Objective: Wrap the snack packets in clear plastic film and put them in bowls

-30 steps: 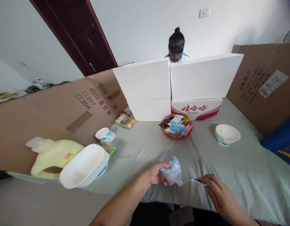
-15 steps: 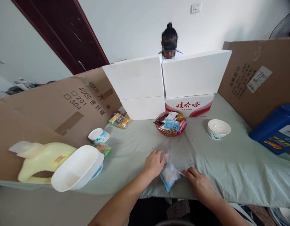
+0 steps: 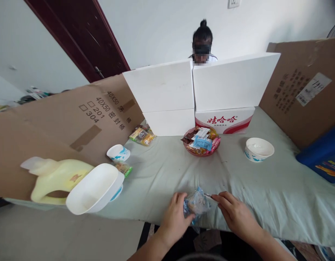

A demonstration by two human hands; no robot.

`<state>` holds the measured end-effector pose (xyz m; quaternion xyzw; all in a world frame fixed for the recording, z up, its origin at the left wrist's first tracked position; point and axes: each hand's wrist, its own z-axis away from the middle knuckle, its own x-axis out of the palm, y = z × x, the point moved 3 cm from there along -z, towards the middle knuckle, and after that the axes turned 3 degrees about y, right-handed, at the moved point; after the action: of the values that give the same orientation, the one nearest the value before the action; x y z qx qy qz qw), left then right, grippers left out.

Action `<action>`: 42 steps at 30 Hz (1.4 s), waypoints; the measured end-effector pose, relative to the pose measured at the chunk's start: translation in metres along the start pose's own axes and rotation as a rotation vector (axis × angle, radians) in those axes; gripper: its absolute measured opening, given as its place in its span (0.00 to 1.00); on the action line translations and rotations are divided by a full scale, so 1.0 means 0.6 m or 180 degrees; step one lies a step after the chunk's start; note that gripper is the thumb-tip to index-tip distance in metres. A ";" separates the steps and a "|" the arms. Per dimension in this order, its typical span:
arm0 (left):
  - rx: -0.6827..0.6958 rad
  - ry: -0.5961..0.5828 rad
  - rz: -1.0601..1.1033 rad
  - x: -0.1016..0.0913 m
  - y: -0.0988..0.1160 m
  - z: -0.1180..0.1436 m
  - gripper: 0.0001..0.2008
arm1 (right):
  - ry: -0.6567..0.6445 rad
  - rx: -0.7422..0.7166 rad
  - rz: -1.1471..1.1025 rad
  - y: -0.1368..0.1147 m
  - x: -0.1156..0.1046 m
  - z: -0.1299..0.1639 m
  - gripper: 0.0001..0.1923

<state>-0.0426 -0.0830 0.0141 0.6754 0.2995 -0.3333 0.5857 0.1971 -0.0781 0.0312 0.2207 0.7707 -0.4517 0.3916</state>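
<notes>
A small clear and blue snack packet [image 3: 196, 204] lies near the front edge of the pale green cloth-covered table [image 3: 265, 195]. My left hand [image 3: 175, 217] grips its left side. My right hand [image 3: 235, 214] pinches the packet's upper right corner with thumb and forefinger. Farther back, in the middle of the table, a red bowl [image 3: 201, 143] is heaped with wrapped snacks.
White paper bowls stand at the right [image 3: 259, 149] and left [image 3: 118, 153]; a large white bowl [image 3: 94, 189] leans on a yellow jug [image 3: 55, 177]. Loose snack packs [image 3: 142, 135], white boxes [image 3: 200, 94], cardboard walls [image 3: 75, 127], a blue container [image 3: 323, 157]. A person [image 3: 202, 43] sits behind the boxes.
The packet was first held up in my left hand, then laid on the table. Both hands have drawn closer to the front edge and now grip it from either side.
</notes>
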 end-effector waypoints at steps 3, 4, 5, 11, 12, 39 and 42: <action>0.0010 -0.0306 0.0306 -0.003 -0.012 -0.025 0.13 | -0.0160 -0.0220 -0.0027 -0.032 0.000 -0.009 0.22; 0.0054 -0.0286 0.0433 -0.003 -0.012 -0.035 0.13 | -0.0225 -0.0298 -0.0002 -0.042 0.004 -0.012 0.23; 0.0096 -0.0215 0.0563 -0.003 -0.011 -0.044 0.13 | -0.0299 -0.0368 0.0045 -0.051 0.009 -0.016 0.23; 0.0364 0.0196 0.0526 0.006 -0.007 -0.073 0.11 | -0.0652 -0.0353 0.0492 -0.047 0.023 -0.026 0.26; 0.0453 0.0237 0.0410 0.007 -0.010 -0.072 0.11 | -0.0666 -0.0286 0.0489 -0.034 0.017 -0.022 0.26; 0.1477 -0.0068 -0.0297 0.013 0.050 0.008 0.10 | -0.0391 -0.0879 0.0279 -0.082 0.045 0.001 0.08; 0.1351 -0.0134 -0.0404 0.018 0.027 -0.012 0.26 | -0.0315 -0.0483 0.0567 -0.032 0.061 -0.002 0.04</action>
<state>-0.0224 -0.0777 0.0159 0.7562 0.2522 -0.4391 0.4144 0.1614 -0.0874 0.0122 0.2355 0.7597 -0.3658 0.4834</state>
